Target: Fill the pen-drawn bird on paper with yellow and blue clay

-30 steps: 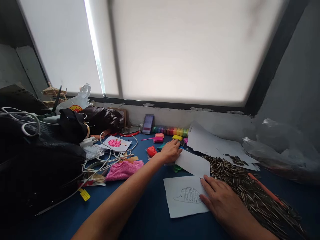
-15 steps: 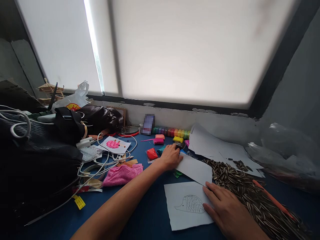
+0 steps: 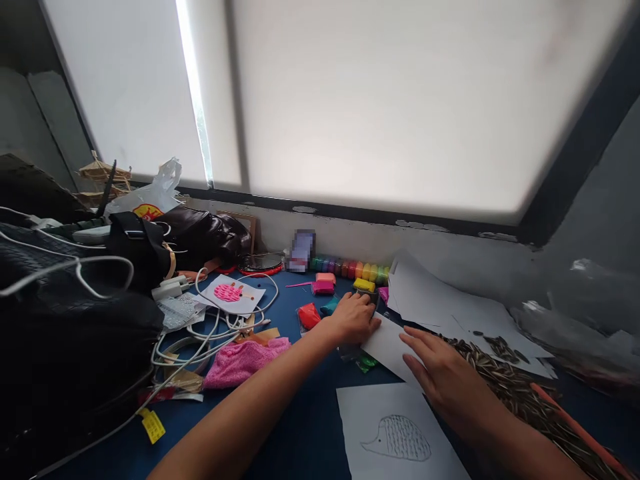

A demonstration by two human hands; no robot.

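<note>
My left hand [image 3: 356, 319] reaches forward over the blue table, fingers extended at a dark packet [image 3: 374, 297] and partly covering it. Its thumb lies at the far edge of a blank white sheet [image 3: 387, 343]. Over that sheet's right side is my right hand [image 3: 440, 367], open, thumb and fingers apart. Whether it touches the paper is hard to tell. Closer to me lies another sheet [image 3: 357, 413] with a pencil-drawn hedgehog [image 3: 404, 438]. Red [image 3: 309, 316], teal [image 3: 330, 307] and yellow [image 3: 364, 285] packets surround my left hand; a green one [image 3: 367, 363] lies below it.
Striped sunflower seeds [image 3: 520, 387] spread out on the right, with an orange strip [image 3: 580, 427] across them. Behind is a paper stack [image 3: 445, 300]. A pink cloth [image 3: 245, 360], white cables [image 3: 215, 337] and a black bag [image 3: 85, 353] fill the left. A phone [image 3: 302, 250] leans near the wall.
My right hand has left the hedgehog sheet and moved forward to the blank sheet. My left hand stays by the dark packet. The view has shifted slightly.
</note>
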